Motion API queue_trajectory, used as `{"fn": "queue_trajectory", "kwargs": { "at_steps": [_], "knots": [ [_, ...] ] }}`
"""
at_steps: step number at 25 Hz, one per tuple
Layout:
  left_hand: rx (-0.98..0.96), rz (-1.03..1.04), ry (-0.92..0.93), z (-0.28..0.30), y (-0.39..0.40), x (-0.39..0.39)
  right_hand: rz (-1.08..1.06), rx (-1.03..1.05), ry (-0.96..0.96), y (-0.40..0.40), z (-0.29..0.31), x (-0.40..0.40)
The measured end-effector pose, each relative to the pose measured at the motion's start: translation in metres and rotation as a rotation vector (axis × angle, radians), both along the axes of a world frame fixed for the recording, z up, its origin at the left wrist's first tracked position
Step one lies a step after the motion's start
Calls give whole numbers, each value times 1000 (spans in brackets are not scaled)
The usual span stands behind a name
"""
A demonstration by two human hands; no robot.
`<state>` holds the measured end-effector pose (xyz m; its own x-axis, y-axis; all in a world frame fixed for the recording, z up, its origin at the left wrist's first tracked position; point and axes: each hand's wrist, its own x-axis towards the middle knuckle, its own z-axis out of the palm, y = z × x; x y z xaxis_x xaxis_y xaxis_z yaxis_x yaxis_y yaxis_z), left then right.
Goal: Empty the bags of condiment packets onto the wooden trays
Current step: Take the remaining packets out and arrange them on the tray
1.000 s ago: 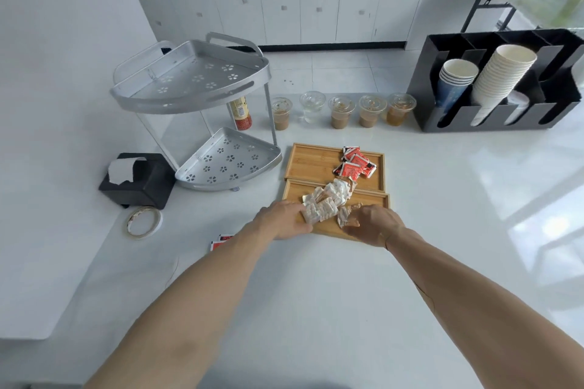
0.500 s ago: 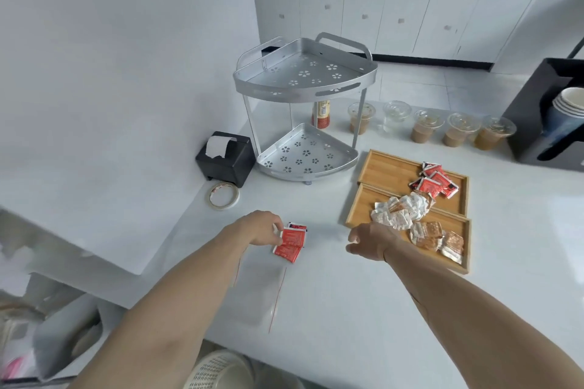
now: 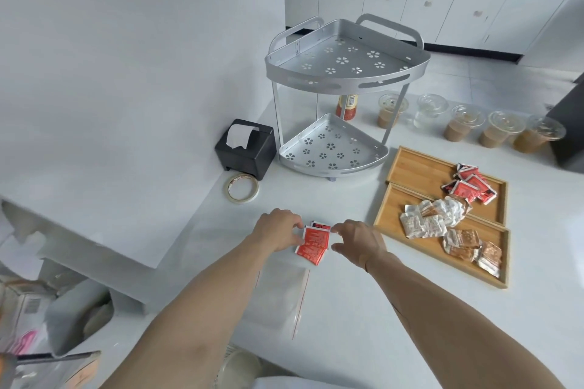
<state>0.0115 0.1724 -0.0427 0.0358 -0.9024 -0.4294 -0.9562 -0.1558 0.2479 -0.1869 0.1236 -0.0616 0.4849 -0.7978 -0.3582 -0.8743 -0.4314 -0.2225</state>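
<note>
Stray red packets: a small stack lies on the white counter, left of the near wooden tray and well outside it; it seems to have landed short of the trays, which is why both hands are here.
Left hand: thumb and fingertips pinch the left edge of the stack, steadying it so it does not slide.
Right hand: curled at the stack's right edge, thumb and forefinger parted around the corner; whether they already touch it, I cannot tell. The two hands bracket the stack to gather it in one lift.
Clear zip bag: lies flat on the counter just nearer than the stack, red seal line along its right side, apparently empty.
Near wooden tray: right of the stack, holding white packets and brown packets.
Far wooden tray: behind the near tray and touching it, with more red packets at its right end, the likely home for the strays by colour.
Step in hand: collecting leftovers; most contents already sit on the trays.
Next move calls for: a firm pinch across the whole stack, as slick sachets fan out easily.
</note>
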Motion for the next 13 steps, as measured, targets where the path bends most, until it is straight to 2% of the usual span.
{"fn": "queue_trajectory", "kwargs": {
  "at_steps": [7, 13],
  "knots": [
    [-95, -141, -29, -31, -13, -21, -69, 17, 2, -23, -14, 13],
    [-136, -122, -20, -46, -13, -24, -114, 88, -40, -38, -25, 33]
  ]
}}
